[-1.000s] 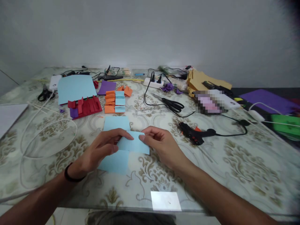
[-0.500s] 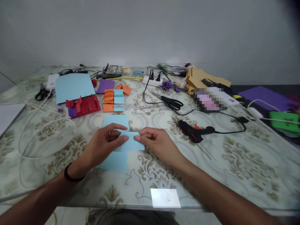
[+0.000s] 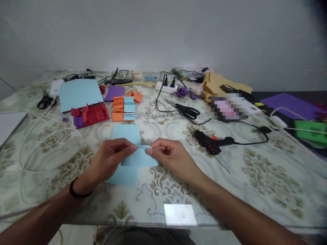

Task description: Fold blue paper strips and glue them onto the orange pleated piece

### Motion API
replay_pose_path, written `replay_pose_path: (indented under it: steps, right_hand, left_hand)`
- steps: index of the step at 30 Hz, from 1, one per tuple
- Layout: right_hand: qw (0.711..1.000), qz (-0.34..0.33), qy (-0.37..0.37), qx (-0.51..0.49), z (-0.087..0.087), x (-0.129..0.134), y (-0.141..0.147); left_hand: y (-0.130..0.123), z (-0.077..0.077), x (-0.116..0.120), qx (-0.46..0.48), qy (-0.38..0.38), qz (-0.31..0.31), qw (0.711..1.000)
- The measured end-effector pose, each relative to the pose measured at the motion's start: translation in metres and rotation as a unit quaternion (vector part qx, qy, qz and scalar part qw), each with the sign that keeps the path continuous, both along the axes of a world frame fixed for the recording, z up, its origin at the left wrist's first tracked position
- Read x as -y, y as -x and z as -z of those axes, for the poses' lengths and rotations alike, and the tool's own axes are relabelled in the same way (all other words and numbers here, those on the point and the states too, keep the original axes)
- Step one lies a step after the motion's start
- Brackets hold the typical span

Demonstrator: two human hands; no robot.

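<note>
Both hands pinch a small light blue piece of paper (image 3: 143,159) by its upper edge, where a narrow fold shows. My left hand (image 3: 110,157) is closed on its upper left part, thumb against fingertips. At the right end, my right hand (image 3: 167,153) grips it between thumb and curled fingers. Beneath lies a larger light blue sheet (image 3: 125,133), partly hidden by the hands and the piece. Beyond it stand folded orange paper strips (image 3: 118,109) and folded light blue strips (image 3: 129,106), side by side.
Folded red paper (image 3: 94,115) and a big light blue sheet (image 3: 80,93) lie at the left. Right of the hands are scissors (image 3: 187,111) and a glue gun (image 3: 211,141) with its cord. A power strip (image 3: 166,87) sits at the back, with white cables (image 3: 51,170) looping left.
My left fingers have closed from a loose spread into a pinch at the paper's upper edge. The paper's upper edge now shows a narrow fold. My right hand has barely moved.
</note>
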State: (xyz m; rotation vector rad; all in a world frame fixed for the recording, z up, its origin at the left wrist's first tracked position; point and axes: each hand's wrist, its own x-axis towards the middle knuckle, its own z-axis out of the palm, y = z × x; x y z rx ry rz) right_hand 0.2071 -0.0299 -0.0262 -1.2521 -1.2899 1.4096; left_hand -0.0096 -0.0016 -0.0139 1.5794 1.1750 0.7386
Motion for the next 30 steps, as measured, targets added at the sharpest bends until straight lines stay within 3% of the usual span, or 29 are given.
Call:
replay_pose_path:
  steps: [14,18,25,30]
  right_hand:
    - [0.996,0.013,-0.079,-0.044,-0.0009,0.0028,0.001]
    - [0.994,0.037,-0.098,-0.017,0.0017,0.0015,-0.0011]
    - [0.999,0.035,-0.035,0.001,0.0051,-0.0039,-0.0031]
    - [0.998,0.001,-0.044,0.052,0.0046,-0.0037,-0.0039]
  left_hand:
    - [0.0025,-0.0001,0.0012,-0.034,-0.049,0.053,0.997]
    - [0.002,0.0025,-0.001,-0.044,-0.011,0.066,0.997]
    - [0.0023,0.0012,-0.0026,-0.084,-0.018,0.03,0.996]
    - [0.0009,-0.0009,-0.0018,-0.13,0.01,0.08,0.988]
